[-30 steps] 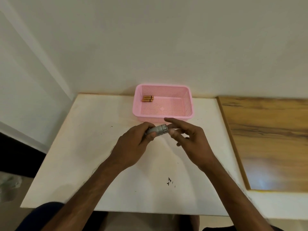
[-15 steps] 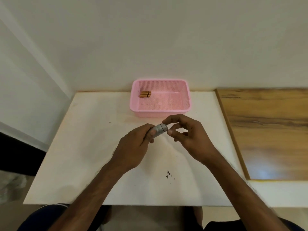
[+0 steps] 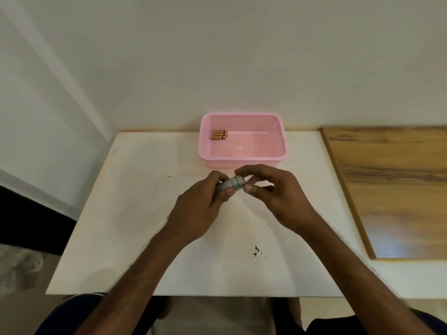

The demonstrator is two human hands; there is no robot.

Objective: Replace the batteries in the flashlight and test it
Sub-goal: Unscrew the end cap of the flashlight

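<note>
A small silver flashlight (image 3: 231,184) is held above the white table (image 3: 135,213), just in front of the pink basket. My left hand (image 3: 200,209) wraps its body, hiding most of it. My right hand (image 3: 273,192) pinches the flashlight's right end between thumb and fingertips. Gold batteries (image 3: 219,135) lie side by side in the back left corner of the pink mesh basket (image 3: 280,143).
The basket stands at the table's far edge against the wall. A wooden board (image 3: 396,184) lies along the table's right side. Small dark specks (image 3: 257,250) mark the table near its front edge. My knees show below the table's front edge.
My right hand's fingers have curled from stretched out to a pinch on the flashlight's end. Both hands stay in the same spot; the camera has tilted slightly.
</note>
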